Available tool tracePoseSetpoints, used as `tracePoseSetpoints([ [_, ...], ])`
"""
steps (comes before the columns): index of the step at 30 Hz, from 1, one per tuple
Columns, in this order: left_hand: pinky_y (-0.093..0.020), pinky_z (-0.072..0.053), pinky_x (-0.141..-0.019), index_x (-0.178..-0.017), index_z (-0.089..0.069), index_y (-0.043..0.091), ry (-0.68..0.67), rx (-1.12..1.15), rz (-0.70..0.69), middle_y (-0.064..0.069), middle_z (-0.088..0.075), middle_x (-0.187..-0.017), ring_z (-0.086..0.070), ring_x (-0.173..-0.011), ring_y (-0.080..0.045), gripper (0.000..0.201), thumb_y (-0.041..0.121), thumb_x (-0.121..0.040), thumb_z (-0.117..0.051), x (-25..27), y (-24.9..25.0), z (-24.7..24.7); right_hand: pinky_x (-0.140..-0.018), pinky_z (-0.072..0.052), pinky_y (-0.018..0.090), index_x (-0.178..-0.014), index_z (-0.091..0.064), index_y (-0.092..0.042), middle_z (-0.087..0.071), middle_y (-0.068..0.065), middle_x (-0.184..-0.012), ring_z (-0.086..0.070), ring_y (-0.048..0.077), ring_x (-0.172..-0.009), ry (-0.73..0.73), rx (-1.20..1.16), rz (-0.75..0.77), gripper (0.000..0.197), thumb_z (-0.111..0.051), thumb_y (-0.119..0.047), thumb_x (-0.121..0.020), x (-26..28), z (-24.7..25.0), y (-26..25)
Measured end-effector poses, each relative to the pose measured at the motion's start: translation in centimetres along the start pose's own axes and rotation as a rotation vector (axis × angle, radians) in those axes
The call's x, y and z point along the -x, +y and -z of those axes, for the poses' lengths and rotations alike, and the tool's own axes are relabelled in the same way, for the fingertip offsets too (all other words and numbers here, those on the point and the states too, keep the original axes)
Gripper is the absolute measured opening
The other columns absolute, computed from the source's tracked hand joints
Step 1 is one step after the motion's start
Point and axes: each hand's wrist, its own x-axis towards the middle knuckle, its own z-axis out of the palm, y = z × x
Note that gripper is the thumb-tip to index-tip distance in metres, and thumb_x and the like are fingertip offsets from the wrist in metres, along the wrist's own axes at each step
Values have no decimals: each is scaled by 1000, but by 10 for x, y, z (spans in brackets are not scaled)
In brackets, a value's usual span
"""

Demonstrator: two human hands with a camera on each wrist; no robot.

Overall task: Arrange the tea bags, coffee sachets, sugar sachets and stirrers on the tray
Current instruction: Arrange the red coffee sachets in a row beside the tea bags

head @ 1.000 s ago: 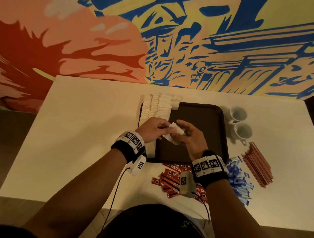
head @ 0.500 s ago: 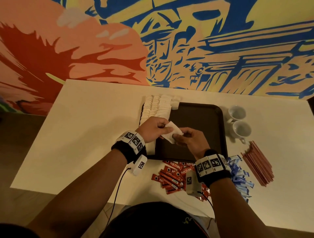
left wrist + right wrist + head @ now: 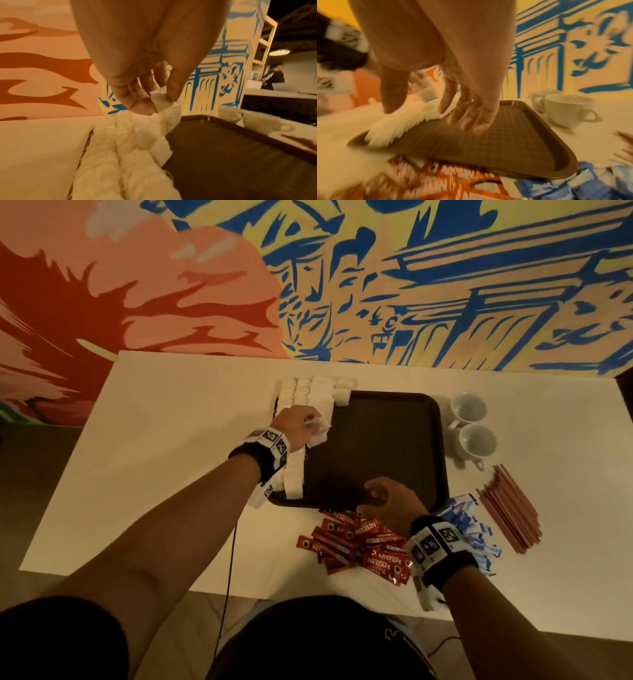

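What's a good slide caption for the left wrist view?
Left hand pinches a white tea bag above the tea bag rows along the brown tray.

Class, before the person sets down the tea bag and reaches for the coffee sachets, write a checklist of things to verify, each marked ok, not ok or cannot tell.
1. Left hand pinches the tea bag: ok.
2. Tea bag is over the rows of tea bags at the tray's left edge: ok.
3. Tray centre is bare for the next items: ok.
4. Right hand is free, fingers relaxed: ok.
5. Coffee sachets are on the tray: not ok, on the table.
6. Number of tea bags placed: cannot tell.
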Motion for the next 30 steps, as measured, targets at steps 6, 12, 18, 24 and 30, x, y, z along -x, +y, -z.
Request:
tracePoseSetpoints([
  [6,-33,-47,-96,-124,-67,18,-103,-180,36,-8,-63,-131,-58,-119,-30,28,23,-98,-58,-39,-21,-19,-122,-22,52,-155,-22,-30,-24,2,-159,-24,29,-147,-120,581,26,115,-73,-80,-64,6,-38,19],
  [12,-32,-43,-99,-127,-66,19,-163,-254,18,-7,-60,-136,-56,-123,-29,30,25,-98,-59,-68,-30,-29,-123,-15,53,-156,-15,-18,-19,8,-160,-21,32,-148,-102,820,106,133,-72,-86,-57,-5,-68,27],
  [18,-34,-46,-94,-115,-70,28,-128,-285,-4,-5,-64,-128,-60,-115,-30,23,33,-97,-57,-87,-27,-27,-122,-23,47,-151,-26,-14,-31,8,-151,-32,30,-140,-76,888,252,120,-64,-88,-65,-10,-78,24],
  [24,-32,-47,-92,-114,-72,25,-190,-305,-36,-3,-68,-123,-63,-112,-28,24,34,-95,-62,-93,-24,-30,-122,-24,46,-152,-24,-12,-33,9,-150,-34,30,-138,-98,912,276,105,-63,-76,-79,-10,-90,16],
  [30,-37,-53,-92,-111,-73,28,-242,-356,-56,-1,-69,-117,-65,-104,-26,22,38,-93,-64,-87,-23,-32,-121,-22,48,-155,-17,-7,-31,13,-152,-33,33,-141,-119,948,246,99,-64,-63,-88,-10,-100,13],
])
